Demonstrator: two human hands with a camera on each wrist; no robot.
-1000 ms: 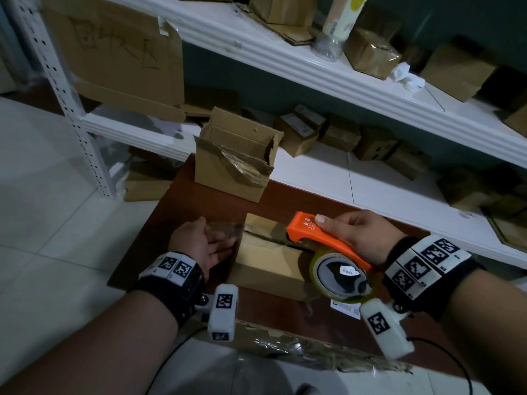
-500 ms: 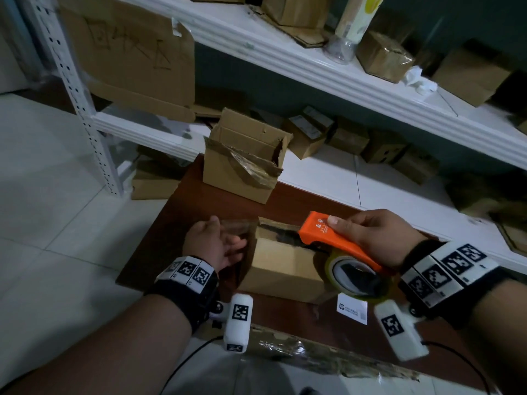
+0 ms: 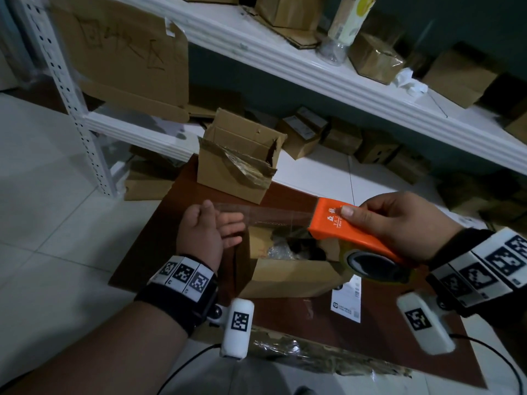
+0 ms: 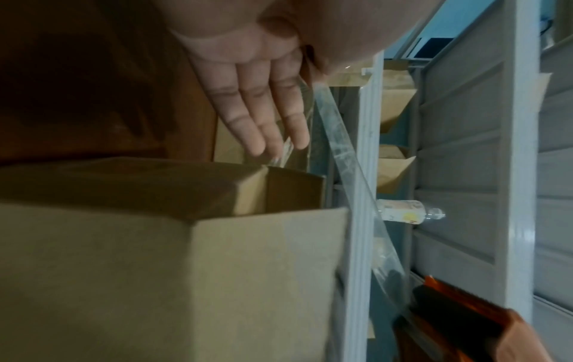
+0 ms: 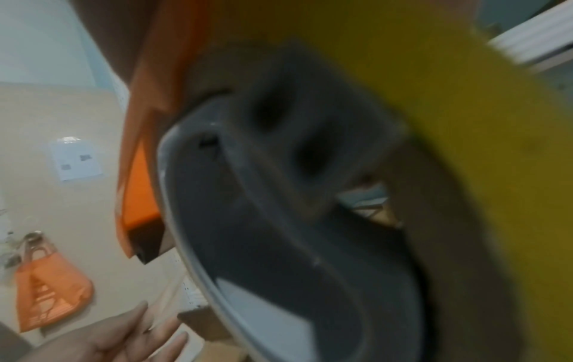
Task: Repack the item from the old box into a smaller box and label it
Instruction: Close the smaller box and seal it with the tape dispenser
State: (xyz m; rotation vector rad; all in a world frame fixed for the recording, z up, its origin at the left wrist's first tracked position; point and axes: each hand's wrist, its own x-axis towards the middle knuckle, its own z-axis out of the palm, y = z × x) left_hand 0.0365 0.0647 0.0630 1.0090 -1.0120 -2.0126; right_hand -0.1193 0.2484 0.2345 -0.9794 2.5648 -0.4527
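My right hand [image 3: 393, 220] grips the orange tape dispenser [image 3: 342, 232] above the small cardboard box [image 3: 291, 277], whose top flaps stand open. A wrapped item [image 3: 281, 250] shows inside it. A clear tape strip [image 3: 273, 216] stretches left from the dispenser to my left hand [image 3: 225, 223], whose fingers are straight with the strip's end lying against them. The left wrist view shows those fingers [image 4: 263, 110], the tape strip [image 4: 341, 151] and the small box [image 4: 155, 269]. The yellow tape roll [image 5: 465, 122] fills the right wrist view. The old box [image 3: 228, 172] stands behind, torn open. A white label [image 3: 346, 300] lies beside the small box.
The brown table [image 3: 356, 334] ends at a white shelf rack [image 3: 328, 72] loaded with several cardboard boxes and a bottle [image 3: 346, 24]. Crumpled used tape [image 3: 313, 354] lies along the table's near edge. Tiled floor [image 3: 42, 223] lies to the left.
The dispenser has lifted off the small box and both hands have risen. The tape strip now hangs taut in the air between them, and the box flaps that were down have sprung open.
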